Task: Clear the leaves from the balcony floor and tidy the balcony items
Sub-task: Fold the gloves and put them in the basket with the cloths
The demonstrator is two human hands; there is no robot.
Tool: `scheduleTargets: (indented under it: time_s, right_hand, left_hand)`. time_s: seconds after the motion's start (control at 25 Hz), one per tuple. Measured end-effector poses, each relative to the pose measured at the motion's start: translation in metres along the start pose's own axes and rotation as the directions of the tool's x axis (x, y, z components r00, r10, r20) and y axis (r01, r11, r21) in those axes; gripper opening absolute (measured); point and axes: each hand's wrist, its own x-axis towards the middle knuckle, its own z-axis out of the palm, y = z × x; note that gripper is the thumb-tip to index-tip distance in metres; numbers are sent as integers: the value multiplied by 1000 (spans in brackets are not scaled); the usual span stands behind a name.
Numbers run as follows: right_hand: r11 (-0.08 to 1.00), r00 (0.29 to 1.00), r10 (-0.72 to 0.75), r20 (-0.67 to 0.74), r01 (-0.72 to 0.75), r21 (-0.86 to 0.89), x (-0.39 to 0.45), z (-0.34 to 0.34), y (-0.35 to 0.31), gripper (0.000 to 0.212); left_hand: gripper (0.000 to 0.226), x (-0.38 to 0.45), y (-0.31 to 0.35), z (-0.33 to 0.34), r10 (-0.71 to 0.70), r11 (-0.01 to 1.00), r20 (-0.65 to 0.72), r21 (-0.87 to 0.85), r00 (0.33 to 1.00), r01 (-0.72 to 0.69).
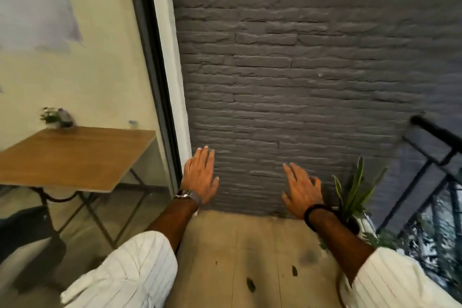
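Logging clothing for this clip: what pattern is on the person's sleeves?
White with thin dark pinstripes, on both sleeves; the head view shows it clearly.

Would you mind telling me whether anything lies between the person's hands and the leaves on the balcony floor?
Nothing visible does. Two dark leaves lie on bare floor below the open left hand and right hand, which are raised toward the brick wall. The potted plant stands off to the right.
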Motion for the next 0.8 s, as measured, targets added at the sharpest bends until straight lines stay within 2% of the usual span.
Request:
scheduleTargets:
  time_s: [0.12, 0.2, 0.28, 0.36, 0.44, 0.52, 0.6, 0.72, 0.8]
  right_hand:
    - [993, 998, 27, 62, -34, 111, 37, 19, 15, 80]
    - [975, 983, 52, 174, -87, 202, 42, 58, 29, 74]
    - [962, 954, 96, 284, -162, 221, 29, 115, 46, 71]
    - [945, 915, 141, 378, -238, 224, 7, 181, 64, 74]
    - [931, 866, 165, 472, -294, 214, -20, 237, 74, 76]
    - [918, 787, 177, 592, -348, 189, -53, 300, 81, 77]
    - [902, 735, 200, 648, -397, 172, -85, 364, 83, 77]
    - [871, 650, 208, 731, -463, 164, -140, 465, 69, 75]
    - [856, 562, 204, 802, -499, 132, -196, 527, 43, 76]
  left_hand:
    - [71, 20, -3, 41, -41, 994, 169, -92, 985, 57]
    - [57, 17, -2, 87, -44, 985, 359, -139, 932, 100]
    - [58, 1, 2, 141, -47, 983, 472, -135, 880, 126]
    - [72, -21, 15, 199, -28, 985, 448, -138, 894, 99]
    - [74, -47, 29, 247, 8, 991, 468, -124, 884, 56]
    - [76, -72, 48, 302, 76, 992, 547, -122, 834, -10]
    - [77, -90, 62, 364, 150, 986, 563, -143, 813, -84]
    - [78, -131, 87, 466, 203, 969, 644, -240, 738, -57]
    - [85, -178, 103, 527, 255, 950, 713, -311, 653, -32]
